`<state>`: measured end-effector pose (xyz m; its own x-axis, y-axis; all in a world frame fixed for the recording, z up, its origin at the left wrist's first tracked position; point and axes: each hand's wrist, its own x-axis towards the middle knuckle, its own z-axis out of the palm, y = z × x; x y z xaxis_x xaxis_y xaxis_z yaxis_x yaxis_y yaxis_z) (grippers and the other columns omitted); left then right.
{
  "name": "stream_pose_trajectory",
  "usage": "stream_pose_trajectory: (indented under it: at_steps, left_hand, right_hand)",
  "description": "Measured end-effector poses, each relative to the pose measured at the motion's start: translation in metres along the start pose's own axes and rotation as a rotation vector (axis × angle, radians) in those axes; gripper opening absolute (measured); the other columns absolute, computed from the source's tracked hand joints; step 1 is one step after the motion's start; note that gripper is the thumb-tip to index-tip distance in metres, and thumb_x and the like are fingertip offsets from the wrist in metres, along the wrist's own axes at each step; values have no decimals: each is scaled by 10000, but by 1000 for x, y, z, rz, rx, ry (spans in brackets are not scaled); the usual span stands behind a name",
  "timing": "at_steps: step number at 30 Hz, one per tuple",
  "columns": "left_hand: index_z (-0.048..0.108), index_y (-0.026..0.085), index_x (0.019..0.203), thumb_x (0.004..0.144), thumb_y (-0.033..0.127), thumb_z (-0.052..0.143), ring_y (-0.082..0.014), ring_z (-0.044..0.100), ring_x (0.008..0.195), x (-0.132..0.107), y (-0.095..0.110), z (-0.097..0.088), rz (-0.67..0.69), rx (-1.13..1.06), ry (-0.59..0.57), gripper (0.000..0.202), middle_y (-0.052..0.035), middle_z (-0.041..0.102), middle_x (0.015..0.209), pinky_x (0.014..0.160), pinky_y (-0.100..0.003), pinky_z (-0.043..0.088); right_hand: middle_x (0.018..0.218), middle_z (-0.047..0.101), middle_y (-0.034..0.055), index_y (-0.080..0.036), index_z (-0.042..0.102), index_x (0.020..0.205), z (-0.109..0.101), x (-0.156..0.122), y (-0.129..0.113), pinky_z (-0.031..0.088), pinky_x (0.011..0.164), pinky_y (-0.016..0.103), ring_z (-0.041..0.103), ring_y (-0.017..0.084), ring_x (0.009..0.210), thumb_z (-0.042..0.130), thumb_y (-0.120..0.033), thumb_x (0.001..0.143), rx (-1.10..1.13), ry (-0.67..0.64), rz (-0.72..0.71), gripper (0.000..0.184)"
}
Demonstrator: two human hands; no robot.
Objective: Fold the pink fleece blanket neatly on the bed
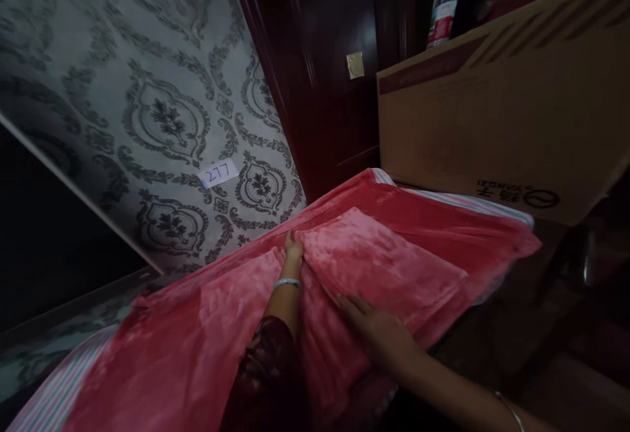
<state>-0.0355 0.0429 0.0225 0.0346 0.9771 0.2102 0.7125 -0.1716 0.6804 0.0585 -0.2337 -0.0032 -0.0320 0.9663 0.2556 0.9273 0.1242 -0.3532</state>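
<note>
A pink-red plush cloth [388, 255], partly folded, is spread over a deeper red plush cover [433, 215]. My left hand [294, 246], with a bracelet at the wrist, is closed on the cloth's far edge near the middle, where the fabric gathers into creases. Its fingertips are partly hidden. Nearer and to the right, my right hand [377, 330] rests on the cloth with its fingers stretched out, beside a fold running towards my left hand. Part of the cloth's near side is behind my left sleeve [268, 373].
Patterned wallpaper [167, 117] with a paper label [218, 173] reading 277 borders the far left. Behind stands a dark red wooden panel [335, 12]. A large cardboard box [492, 110] is at the right, with a bottle [444, 8] behind its top edge. Striped fabric [467, 201] shows under the cover.
</note>
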Motion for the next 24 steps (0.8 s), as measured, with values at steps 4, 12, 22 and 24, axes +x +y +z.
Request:
stream_pose_trajectory:
  at_steps: [4, 12, 22, 24]
  left_hand:
    - [508, 137, 1419, 931, 275, 465, -305, 642, 1161, 4, 9, -2, -85, 117, -17, 508, -179, 676, 1247, 1000, -451, 486]
    - [367, 190, 1521, 897, 504, 503, -354, 141, 1519, -14, 31, 15, 215, 440, -151, 712, -162, 256, 1629, 1214, -531, 140]
    - [268, 223, 1569, 936, 618, 317, -368, 150, 1514, -19, 18, 26, 234, 641, -337, 749, -169, 237, 1634, 1191, -567, 149]
    - [268, 226, 1569, 930, 620, 343, -374, 157, 1512, -17, 25, 20, 217, 636, -401, 754, -168, 239, 1634, 1183, -579, 168]
  right_hand:
    - [1131, 712, 108, -225, 670, 1261, -6, 0, 0, 540, 827, 317, 688, 238, 970, 474, -125, 870, 54, -94, -65, 449]
    - [1507, 454, 130, -265, 510, 1454, -44, 44, 109, 301, 1114, 621, 365, 371, 1407, 474, -514, 945, -199, 153, 45, 568]
    - [1583, 343, 94, -337, 437, 1496, 4, 32, 150, 240, 1112, 671, 266, 389, 1456, 426, -621, 942, -290, 70, 93, 622]
    - [1580, 347, 98, -330, 435, 1498, -1, 33, 148, 233, 1119, 664, 268, 384, 1457, 428, -611, 944, -292, 57, 106, 621]
